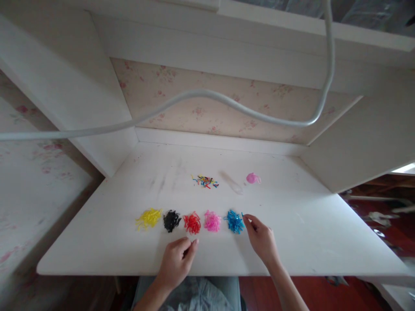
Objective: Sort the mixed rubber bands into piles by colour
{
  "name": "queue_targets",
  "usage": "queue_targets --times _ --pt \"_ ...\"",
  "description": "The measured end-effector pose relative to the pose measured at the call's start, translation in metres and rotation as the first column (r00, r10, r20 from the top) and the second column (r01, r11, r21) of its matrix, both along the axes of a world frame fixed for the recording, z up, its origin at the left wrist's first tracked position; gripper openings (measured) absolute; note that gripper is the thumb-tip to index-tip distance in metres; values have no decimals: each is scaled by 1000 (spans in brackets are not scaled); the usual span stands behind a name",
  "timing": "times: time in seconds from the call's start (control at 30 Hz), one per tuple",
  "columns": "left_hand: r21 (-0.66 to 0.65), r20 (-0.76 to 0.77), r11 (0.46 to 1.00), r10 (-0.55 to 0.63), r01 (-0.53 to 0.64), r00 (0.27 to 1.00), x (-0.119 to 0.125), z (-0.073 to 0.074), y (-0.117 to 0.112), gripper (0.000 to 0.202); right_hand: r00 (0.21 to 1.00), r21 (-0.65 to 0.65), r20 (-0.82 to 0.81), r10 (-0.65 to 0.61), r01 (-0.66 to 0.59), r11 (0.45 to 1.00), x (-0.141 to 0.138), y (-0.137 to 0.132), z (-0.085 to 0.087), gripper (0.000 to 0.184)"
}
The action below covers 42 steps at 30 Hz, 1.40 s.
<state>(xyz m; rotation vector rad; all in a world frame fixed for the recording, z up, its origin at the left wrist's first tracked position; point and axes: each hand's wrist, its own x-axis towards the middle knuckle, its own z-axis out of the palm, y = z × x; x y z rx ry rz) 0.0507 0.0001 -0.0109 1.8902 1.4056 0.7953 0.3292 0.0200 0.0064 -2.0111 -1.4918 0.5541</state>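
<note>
My right hand [262, 239] pinches a small blue rubber band [242, 214] between thumb and forefinger, just right of the blue pile of bands [235, 221]. Below the red pile [192, 223], my left hand [177, 261] is closed, and anything inside its fingers is hidden. The pink pile [212, 221], the black pile [171, 220] and the yellow pile [149, 218] lie in the same row. Farther back is a small heap of mixed-colour bands [206, 181].
A round pink item [252, 178] lies toward the back right, with a pale translucent strip [231, 182] to its left. The white desk [106, 242] has side panels and a back wall. A thick white cable [207, 93] hangs across the view above the desk.
</note>
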Motion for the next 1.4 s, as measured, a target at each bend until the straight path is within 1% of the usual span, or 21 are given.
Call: queue_targets --times 0.17,0.33,0.43,0.53,0.6,0.67,0.77,0.83,0.9,0.93,1.0,1.03,1.1,1.2,1.3,1.4 --pt "14 2 1000 5 -5 1000 0 0 -2 39 993 -48 114 41 -36 998 -7 -3 5 41" --pt "22 7 1000 4 -4 1000 0 1 -2 39 968 -61 233 94 -81 995 -9 2 2 39" --pt "20 5 1000 7 -8 1000 1 3 -2 39 955 -94 269 125 -103 990 -10 3 1 38" --pt "13 -7 1000 13 -12 1000 1 4 -2 39 954 -104 263 144 -121 987 -10 4 2 37" --pt "7 -6 1000 18 -18 1000 1 6 -3 40 963 -87 240 127 -109 990 -9 3 4 38" --pt "-16 3 1000 21 -21 1000 1 9 -3 41 976 -56 205 74 -64 996 -6 -1 4 40" --pt "-63 -9 998 4 -4 1000 1 23 5 42 992 -38 118 -52 57 998 2 -13 -2 45" --pt "-48 -67 999 -17 14 998 0 36 19 42 985 -71 51 -167 171 983 8 -23 -10 49" --pt "7 -167 1000 -28 30 986 -1 49 42 41 963 -102 6 -271 270 957 11 -31 -18 51" --pt "35 -231 998 -35 45 972 0 54 56 39 954 -105 -9 -299 297 949 12 -34 -21 51" --pt "52 -378 998 -13 35 926 1 60 88 34 954 -94 -32 -300 295 951 10 -36 -24 52" --pt "42 -459 999 3 18 888 3 59 104 29 958 -87 -39 -284 280 956 8 -37 -25 53" --pt "45 -507 999 43 -23 861 6 54 133 25 965 -75 -46 -257 253 964 5 -36 -25 53" --pt "53 -554 998 66 -44 830 13 44 164 30 967 -57 -47 -251 248 967 4 -35 -23 52" --pt "58 -589 998 56 -27 806 19 40 179 33 967 -50 -40 -253 251 967 6 -35 -22 52" --pt "55 -613 998 37 -4 789 23 41 186 31 968 -46 -52 -245 243 969 7 -36 -23 52"
